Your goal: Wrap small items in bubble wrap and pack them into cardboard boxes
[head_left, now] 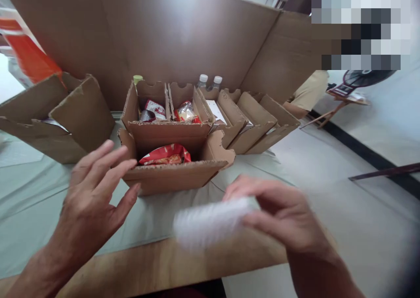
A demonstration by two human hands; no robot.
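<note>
My left hand [95,193] hovers with fingers spread, holding nothing, just left of the nearest open cardboard box [177,173]. A red snack packet [166,154] lies inside that box. My right hand [278,215] pinches a white object [210,221], blurred by motion, above the table's front edge. Behind the near box stand two more open boxes, one with a red-and-white packet [155,109], one with a clear packet of snacks [186,112].
A row of folded empty boxes [256,118] leans at the right. A large cardboard sheet [170,31] stands behind everything. Another open box [55,114] sits at the left. Bottle caps [210,80] show behind. A pale cloth [39,193] covers the wooden table [157,267].
</note>
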